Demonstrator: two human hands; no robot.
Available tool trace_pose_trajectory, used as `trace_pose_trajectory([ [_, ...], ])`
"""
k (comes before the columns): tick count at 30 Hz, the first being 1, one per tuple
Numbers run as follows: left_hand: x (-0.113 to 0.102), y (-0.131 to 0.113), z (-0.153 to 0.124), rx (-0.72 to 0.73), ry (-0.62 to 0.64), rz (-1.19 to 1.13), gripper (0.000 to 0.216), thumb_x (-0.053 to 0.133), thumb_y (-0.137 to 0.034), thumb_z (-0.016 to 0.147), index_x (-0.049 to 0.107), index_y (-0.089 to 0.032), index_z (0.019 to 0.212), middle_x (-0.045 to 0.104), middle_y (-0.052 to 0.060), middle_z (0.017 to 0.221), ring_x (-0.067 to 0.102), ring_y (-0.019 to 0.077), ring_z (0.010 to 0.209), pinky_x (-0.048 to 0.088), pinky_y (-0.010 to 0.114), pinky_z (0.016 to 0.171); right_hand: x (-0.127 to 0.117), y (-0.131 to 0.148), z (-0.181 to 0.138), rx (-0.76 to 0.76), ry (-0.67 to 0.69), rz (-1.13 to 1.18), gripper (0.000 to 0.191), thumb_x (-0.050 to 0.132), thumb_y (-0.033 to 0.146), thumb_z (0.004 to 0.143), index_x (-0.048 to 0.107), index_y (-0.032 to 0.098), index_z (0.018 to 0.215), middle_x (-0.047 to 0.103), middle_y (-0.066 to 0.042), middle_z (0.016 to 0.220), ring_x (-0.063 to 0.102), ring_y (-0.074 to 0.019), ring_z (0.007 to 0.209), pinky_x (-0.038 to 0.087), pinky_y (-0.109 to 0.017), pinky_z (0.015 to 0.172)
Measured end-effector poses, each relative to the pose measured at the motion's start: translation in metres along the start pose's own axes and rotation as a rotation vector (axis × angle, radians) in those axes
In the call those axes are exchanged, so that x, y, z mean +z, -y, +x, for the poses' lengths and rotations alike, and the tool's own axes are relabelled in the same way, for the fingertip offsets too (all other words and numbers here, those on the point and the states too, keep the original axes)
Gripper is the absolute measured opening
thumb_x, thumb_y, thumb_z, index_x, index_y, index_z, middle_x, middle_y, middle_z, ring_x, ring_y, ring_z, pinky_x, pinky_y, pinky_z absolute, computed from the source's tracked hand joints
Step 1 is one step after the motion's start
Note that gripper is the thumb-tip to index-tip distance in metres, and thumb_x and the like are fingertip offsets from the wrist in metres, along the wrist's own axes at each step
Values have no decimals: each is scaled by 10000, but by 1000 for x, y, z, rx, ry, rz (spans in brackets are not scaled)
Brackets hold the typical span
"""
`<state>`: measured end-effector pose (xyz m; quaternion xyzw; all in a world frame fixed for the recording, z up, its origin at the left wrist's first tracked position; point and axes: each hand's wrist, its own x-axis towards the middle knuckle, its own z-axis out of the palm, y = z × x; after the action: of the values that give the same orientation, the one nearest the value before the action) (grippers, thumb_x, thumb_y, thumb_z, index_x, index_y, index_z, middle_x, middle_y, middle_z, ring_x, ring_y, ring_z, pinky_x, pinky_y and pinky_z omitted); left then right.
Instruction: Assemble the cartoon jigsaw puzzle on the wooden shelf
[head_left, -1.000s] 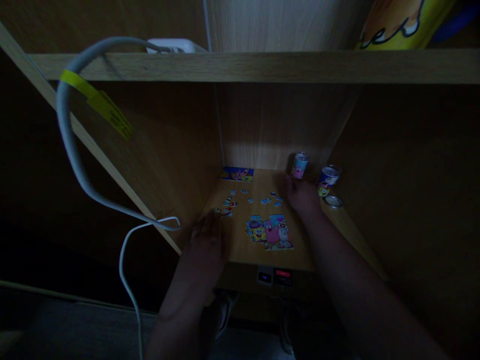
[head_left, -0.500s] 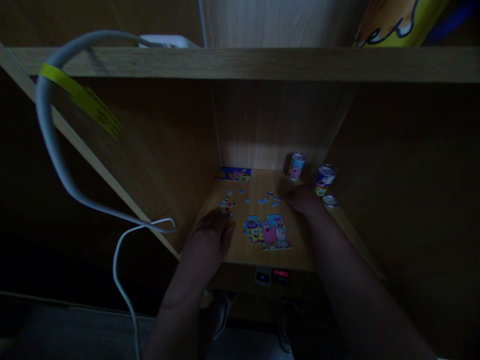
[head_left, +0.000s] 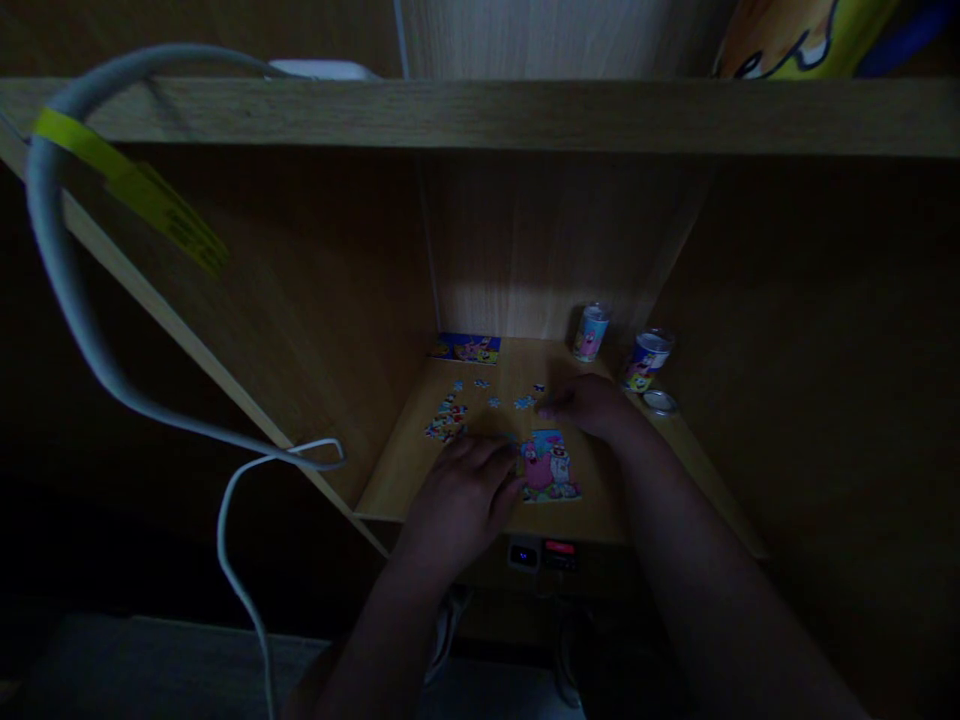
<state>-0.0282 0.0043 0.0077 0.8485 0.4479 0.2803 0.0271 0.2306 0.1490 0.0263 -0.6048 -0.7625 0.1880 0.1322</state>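
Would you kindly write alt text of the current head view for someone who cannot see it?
A person's bare left hand is at the left edge of a colourful joined jigsaw section on a light-brown wooden surface; the bare right hand is beside small, bluish, loose jigsaw pieces. Two printed cylindrical cans stand farther back.

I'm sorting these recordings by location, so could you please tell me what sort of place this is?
Probably a dim wooden desk or cabinet nook: a shelf spans the top, a pale cable loops down at the picture's left, and jigsaw pieces lie on a wooden surface below.
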Motion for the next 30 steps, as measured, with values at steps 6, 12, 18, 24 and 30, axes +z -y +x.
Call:
trace_pose_trajectory([
  [6, -1, 1, 1, 4, 19, -77, 168, 702, -251, 1092, 798, -242, 1230, 823, 67, 1308, 747, 301, 1214, 600, 574, 1119, 4, -2, 1, -50, 36, 143, 125, 901, 366, 871, 870, 246, 884, 860, -31, 910, 789, -241, 908, 514, -316, 803],
  [12, 2, 3, 1, 12, -3, -85, 155, 702, -229, 1083, 804, -241, 1199, 836, 62, 1277, 759, 297, 1194, 600, 563, 1106, 12, 1, 3, -127, 62, 369, 125, 877, 327, 832, 823, 217, 858, 840, -19, 882, 767, -226, 864, 550, -316, 794],
  [18, 3, 4, 2, 19, -8, -97, 173, 696, -197, 1071, 808, -241, 1194, 839, 57, 1268, 762, 291, 1184, 583, 569, 1136, 19, 15, 2, -232, 130, 582, 310, 906, 460, 827, 811, 213, 989, 837, -35, 942, 756, -201, 857, 595, -319, 792],
  [24, 3, 4, 2, 30, -9, -92, 179, 675, -181, 1075, 803, -238, 1186, 839, 64, 1251, 767, 294, 1157, 605, 569, 1090, 19, 18, -1, -280, 216, 672, 326, 944, 484, 802, 828, 230, 971, 844, -30, 941, 758, -192, 869, 608, -327, 816],
  [30, 1, 3, 3, 34, -6, -84, 168, 677, -186, 1073, 801, -236, 1175, 840, 64, 1232, 764, 299, 1127, 614, 569, 1053, 19, 16, 0, -286, 270, 697, 324, 947, 495, 797, 840, 230, 950, 851, -32, 942, 768, -207, 883, 615, -354, 855],
])
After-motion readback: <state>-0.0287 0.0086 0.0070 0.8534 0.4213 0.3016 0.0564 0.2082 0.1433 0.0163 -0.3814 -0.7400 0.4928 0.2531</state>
